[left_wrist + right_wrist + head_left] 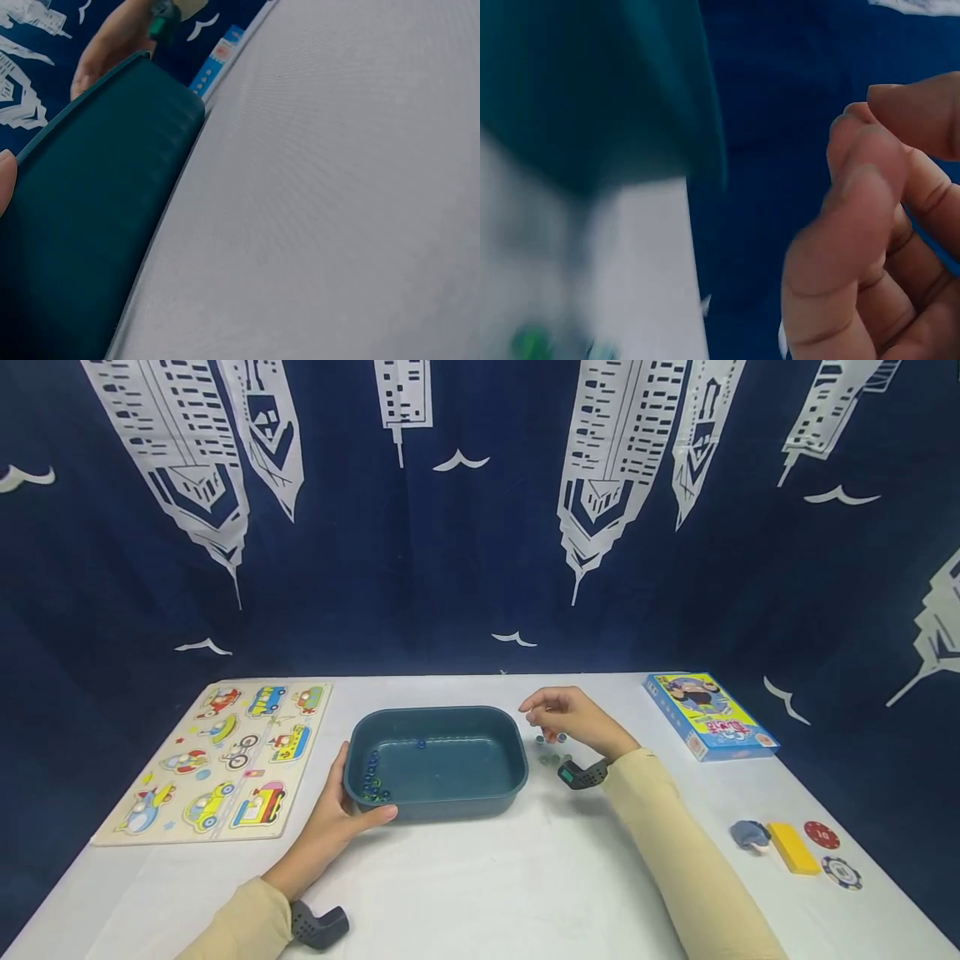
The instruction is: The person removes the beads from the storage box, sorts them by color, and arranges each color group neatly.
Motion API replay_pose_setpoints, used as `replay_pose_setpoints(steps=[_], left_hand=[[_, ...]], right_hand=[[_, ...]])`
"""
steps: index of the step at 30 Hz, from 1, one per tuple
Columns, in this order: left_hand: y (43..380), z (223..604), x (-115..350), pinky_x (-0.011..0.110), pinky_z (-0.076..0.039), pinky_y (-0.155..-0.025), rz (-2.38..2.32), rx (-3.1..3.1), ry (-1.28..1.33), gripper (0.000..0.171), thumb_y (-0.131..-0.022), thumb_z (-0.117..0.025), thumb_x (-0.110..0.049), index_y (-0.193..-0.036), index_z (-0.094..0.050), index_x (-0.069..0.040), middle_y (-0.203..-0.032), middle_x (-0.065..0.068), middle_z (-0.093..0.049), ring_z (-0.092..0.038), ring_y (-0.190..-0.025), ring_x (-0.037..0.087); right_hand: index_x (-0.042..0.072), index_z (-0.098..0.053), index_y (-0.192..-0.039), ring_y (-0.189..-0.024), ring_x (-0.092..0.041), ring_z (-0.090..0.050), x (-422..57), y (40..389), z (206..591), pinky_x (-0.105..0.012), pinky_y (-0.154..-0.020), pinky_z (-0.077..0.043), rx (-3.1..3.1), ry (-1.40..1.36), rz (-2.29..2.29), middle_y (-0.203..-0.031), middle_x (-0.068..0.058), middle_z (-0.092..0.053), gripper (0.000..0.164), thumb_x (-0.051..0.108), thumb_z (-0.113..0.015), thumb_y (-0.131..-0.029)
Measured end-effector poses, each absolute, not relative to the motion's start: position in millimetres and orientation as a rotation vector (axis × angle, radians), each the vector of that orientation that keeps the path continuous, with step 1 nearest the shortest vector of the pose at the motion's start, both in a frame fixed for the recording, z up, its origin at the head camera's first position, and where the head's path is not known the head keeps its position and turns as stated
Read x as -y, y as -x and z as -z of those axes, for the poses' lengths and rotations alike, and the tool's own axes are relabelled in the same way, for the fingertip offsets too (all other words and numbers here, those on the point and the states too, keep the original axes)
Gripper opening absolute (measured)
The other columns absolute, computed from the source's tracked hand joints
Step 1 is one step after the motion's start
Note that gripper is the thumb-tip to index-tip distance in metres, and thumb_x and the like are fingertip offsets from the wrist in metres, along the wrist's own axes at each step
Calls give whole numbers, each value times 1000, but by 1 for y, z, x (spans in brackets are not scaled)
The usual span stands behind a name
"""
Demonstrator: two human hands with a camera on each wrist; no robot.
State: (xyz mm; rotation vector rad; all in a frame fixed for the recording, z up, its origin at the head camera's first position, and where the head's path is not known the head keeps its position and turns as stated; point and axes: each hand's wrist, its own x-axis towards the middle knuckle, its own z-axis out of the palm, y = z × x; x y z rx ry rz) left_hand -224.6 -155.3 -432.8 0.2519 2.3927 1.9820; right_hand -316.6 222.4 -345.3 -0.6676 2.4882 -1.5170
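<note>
My left hand grips the left end of a dark teal plastic tub, thumb over the front rim and fingers along its outer side. Inside the tub, several blue marbles line the left wall and one lies near the back. Just right of the tub is my right hand, fingers loosely bent; nothing shows between the thumb and fingers in the right wrist view. Under and in front of it, several marbles, greenish and blue, rest on the white table, partly hidden by the hand.
A wooden picture puzzle board lies at the left. At the back right is a blue game box. Nearer right are a small grey-blue object, a yellow block, a red chip and a black-and-white chip.
</note>
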Motion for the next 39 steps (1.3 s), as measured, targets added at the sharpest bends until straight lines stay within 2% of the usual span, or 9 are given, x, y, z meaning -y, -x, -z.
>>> replay_pose_setpoints(steps=[6,12,20,28,33,39], left_hand=[[225,433,155,51,0,-123,-1991,-2378,-243,123,-80,-84,-19,-160,8,-17,-167,4,8,8,-153,28],[226,437,156,51,-1,-123,-1995,-2378,-241,125,-77,-86,-19,-160,7,-17,-168,4,6,6,-153,29],[226,436,155,51,1,-123,-2007,-2357,-254,124,-79,-84,-19,-160,9,-16,-167,5,8,8,-153,28],[225,435,155,49,-1,-123,-1989,-2365,-240,124,-79,-85,-21,-160,8,-19,-168,4,7,7,-153,29],[225,434,154,49,-1,-123,-1983,-2369,-245,123,-80,-84,-22,-160,9,-19,-167,5,8,8,-153,30],[224,433,155,49,-1,-123,-1990,-2364,-241,123,-80,-84,-21,-160,9,-19,-167,5,9,8,-153,30]], right_hand=[[-4,-67,-116,-69,-19,-60,-180,332,331,-34,-64,-57,-2432,817,1402,-98,-28,-65,26,11,-65,-96],[-5,-65,-122,-74,-18,-63,-143,347,335,-33,-70,-58,-2328,810,1238,-109,-29,-67,30,9,-64,-95],[-3,-63,-128,-74,-15,-62,-107,358,348,-29,-70,-58,-2267,747,1117,-109,-21,-70,34,5,-62,-95],[-3,-64,-128,-76,-17,-66,-87,358,355,-29,-68,-59,-2359,681,901,-92,-9,-71,39,6,-66,-90],[-1,-68,-119,-74,-17,-66,-82,356,359,-29,-67,-59,-2437,662,817,-88,-7,-71,30,4,-68,-89],[3,-69,-96,-61,-11,-57,-77,354,363,-22,-57,-52,-2470,684,717,-70,-1,-63,13,-4,-67,-86]])
